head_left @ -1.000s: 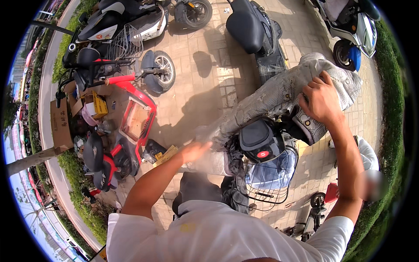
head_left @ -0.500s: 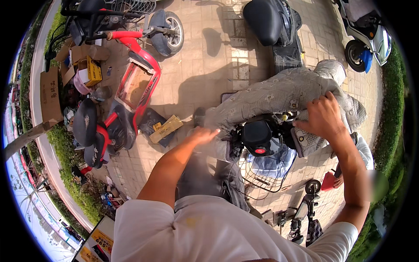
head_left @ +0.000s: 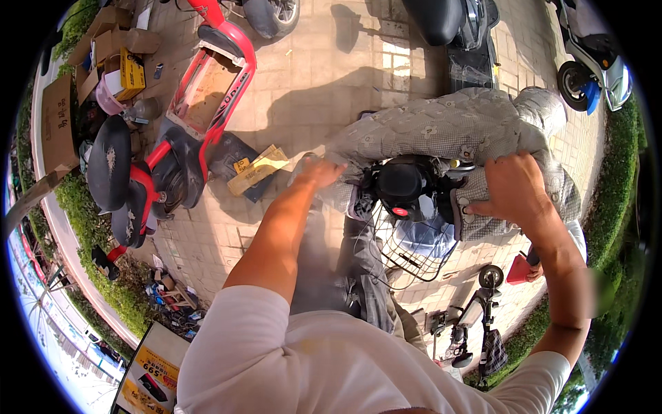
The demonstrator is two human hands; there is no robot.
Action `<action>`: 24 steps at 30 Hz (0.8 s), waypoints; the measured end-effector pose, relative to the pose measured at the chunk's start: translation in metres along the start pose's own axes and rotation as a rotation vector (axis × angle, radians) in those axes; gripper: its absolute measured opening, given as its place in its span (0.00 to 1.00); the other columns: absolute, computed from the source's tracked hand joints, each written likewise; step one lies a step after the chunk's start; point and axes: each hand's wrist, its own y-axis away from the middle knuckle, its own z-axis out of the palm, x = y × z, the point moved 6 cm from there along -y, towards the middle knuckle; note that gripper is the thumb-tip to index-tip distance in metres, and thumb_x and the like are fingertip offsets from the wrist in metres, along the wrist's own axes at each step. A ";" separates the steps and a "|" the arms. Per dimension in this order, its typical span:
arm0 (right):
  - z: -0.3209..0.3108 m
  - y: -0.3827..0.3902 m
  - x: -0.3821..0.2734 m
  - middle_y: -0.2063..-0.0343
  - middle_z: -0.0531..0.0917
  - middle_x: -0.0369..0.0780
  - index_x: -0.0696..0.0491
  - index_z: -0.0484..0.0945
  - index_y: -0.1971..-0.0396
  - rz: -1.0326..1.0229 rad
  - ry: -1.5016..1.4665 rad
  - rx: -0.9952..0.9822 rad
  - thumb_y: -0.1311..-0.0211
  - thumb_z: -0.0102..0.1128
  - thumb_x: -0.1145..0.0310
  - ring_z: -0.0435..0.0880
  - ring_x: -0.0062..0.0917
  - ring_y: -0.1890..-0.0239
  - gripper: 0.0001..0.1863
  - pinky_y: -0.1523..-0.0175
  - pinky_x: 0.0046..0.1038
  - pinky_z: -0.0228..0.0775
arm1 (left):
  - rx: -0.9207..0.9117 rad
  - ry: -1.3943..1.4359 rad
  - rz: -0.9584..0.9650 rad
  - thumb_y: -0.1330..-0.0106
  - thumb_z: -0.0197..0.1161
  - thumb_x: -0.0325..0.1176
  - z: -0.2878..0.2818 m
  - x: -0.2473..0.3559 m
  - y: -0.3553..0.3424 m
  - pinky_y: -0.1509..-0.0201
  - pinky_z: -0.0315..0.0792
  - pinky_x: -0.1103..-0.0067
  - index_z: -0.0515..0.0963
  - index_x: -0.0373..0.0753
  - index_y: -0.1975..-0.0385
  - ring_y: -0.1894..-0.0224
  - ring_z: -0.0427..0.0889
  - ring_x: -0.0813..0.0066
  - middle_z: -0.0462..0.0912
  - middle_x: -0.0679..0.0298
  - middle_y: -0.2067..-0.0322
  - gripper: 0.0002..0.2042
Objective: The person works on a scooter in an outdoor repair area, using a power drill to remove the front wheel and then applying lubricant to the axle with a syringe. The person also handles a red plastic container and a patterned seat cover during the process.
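A grey quilted scooter windshield cover [head_left: 434, 127] with a flower pattern is draped across the front of an electric scooter. My left hand [head_left: 321, 172] grips its left part, fingers closed on the fabric. On the other side my right hand [head_left: 517, 185] is closed around the right part, near the sleeve-like flap over the handlebar, its thumb pointing inward. Between the hands show the scooter's black dashboard [head_left: 400, 181] and a wire basket [head_left: 415, 265] holding clear plastic [head_left: 426, 238]. The cover hides most of the handlebar grips.
A red scooter frame [head_left: 245, 65] stands at left, with flattened cardboard [head_left: 256, 171] beside it. Boxes [head_left: 131, 74] pile up farther left. Another scooter with a black seat [head_left: 434, 19] is at the far side. A kick scooter [head_left: 488, 310] and another person's hand [head_left: 534, 273] are at lower right.
The view has tilted and shifted, so the red frame and boxes sit higher and farther left. Both hands keep their hold on the cover, which has barely moved between them.
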 end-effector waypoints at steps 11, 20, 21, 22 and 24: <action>0.013 -0.029 -0.074 0.77 0.83 0.40 0.55 0.81 0.76 0.116 0.024 -0.097 0.58 0.64 0.40 0.83 0.30 0.69 0.29 0.59 0.29 0.69 | 0.154 0.069 0.027 0.33 0.34 0.61 0.010 -0.060 0.002 0.33 0.41 0.47 0.67 0.46 0.41 0.36 0.62 0.59 0.68 0.61 0.40 0.31; 0.042 -0.105 -0.202 0.63 0.85 0.36 0.46 0.85 0.65 -0.121 0.066 -0.100 0.51 0.61 0.51 0.82 0.29 0.56 0.18 0.51 0.32 0.67 | 0.289 0.355 -0.535 0.36 0.42 0.60 0.153 -0.257 0.283 0.40 0.51 0.43 0.66 0.46 0.41 0.38 0.64 0.53 0.69 0.58 0.41 0.30; 0.040 -0.116 -0.219 0.61 0.84 0.36 0.46 0.84 0.63 -0.144 0.118 -0.050 0.50 0.61 0.49 0.81 0.29 0.55 0.20 0.50 0.31 0.67 | 0.301 0.406 -0.611 0.36 0.42 0.60 0.178 -0.267 0.330 0.39 0.53 0.46 0.67 0.46 0.41 0.40 0.67 0.53 0.71 0.58 0.43 0.30; 0.043 -0.128 -0.227 0.62 0.84 0.36 0.47 0.84 0.63 -0.151 0.146 -0.037 0.50 0.61 0.48 0.82 0.29 0.55 0.21 0.51 0.31 0.68 | 0.319 0.485 -0.663 0.35 0.40 0.60 0.218 -0.288 0.369 0.38 0.53 0.49 0.66 0.47 0.40 0.39 0.66 0.54 0.70 0.58 0.42 0.30; 0.061 -0.163 -0.264 0.62 0.85 0.37 0.48 0.84 0.63 -0.206 0.194 -0.030 0.51 0.60 0.47 0.82 0.29 0.56 0.23 0.52 0.32 0.69 | 0.372 0.653 -0.753 0.34 0.41 0.58 0.304 -0.317 0.440 0.38 0.58 0.60 0.68 0.42 0.42 0.40 0.67 0.52 0.71 0.54 0.44 0.30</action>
